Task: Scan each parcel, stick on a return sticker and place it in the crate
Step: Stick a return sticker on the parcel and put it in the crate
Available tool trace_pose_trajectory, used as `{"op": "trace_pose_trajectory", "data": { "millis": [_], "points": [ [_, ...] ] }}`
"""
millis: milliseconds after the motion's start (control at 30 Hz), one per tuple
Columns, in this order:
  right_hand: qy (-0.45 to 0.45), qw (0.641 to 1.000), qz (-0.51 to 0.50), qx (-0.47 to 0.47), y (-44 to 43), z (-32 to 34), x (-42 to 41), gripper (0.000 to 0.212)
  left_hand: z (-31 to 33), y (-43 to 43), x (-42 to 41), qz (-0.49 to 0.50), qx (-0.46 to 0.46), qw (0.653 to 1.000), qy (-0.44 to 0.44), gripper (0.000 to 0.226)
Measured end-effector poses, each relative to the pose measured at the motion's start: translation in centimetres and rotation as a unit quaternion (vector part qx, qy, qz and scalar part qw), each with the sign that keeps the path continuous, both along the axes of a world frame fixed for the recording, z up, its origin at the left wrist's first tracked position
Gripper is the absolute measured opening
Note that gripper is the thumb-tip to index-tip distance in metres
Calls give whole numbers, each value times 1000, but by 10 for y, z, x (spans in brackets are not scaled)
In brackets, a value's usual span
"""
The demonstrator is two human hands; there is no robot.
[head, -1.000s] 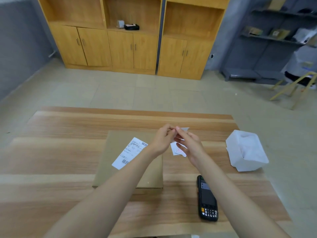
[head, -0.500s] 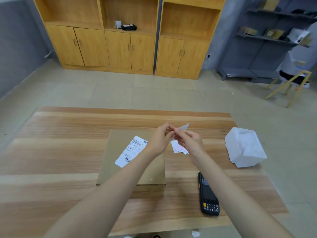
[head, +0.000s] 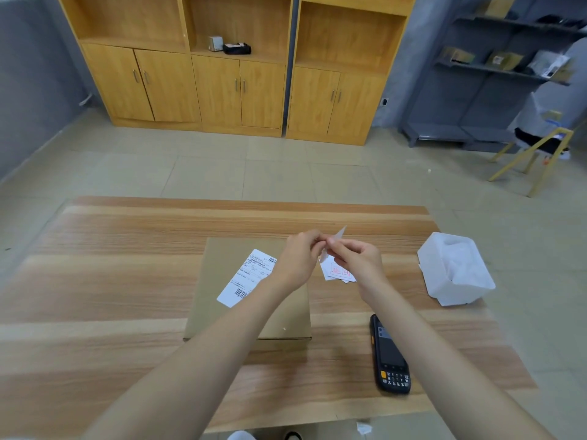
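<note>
Centrally, pinches a small white sticker [head: 340, 232] between the fingertips of left hand [head: 298, 258] and right hand [head: 359, 262], just above the far right corner of a flat cardboard parcel [head: 219, 258] lying on the wooden table [head: 95, 281], shipping label [head: 247, 277] up; near right, a black scanner [head: 390, 354]; further right, a white container [head: 454, 271]

Free passage: bare table [head: 111, 281] left of the parcel [head: 219, 258] and beyond it. Obstacles right of the parcel: stickers [head: 338, 273] just beside; scanner [head: 390, 355] toward the near edge; white tub [head: 454, 271] farthest right, bare strips of wood between.
</note>
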State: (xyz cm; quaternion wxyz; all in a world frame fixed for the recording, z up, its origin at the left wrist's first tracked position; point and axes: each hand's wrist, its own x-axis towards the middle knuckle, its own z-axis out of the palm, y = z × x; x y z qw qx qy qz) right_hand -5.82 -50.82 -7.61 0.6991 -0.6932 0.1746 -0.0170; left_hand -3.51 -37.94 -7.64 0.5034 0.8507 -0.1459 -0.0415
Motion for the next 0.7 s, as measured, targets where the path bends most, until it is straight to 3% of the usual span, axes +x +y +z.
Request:
{"op": "trace_pose_trajectory", "data": {
  "millis": [700],
  "points": [
    [-26, 997, 28, -61, 16, -3, 4, 7, -2, 15, 7, -11, -41, 999, 34, 24]
  ]
}}
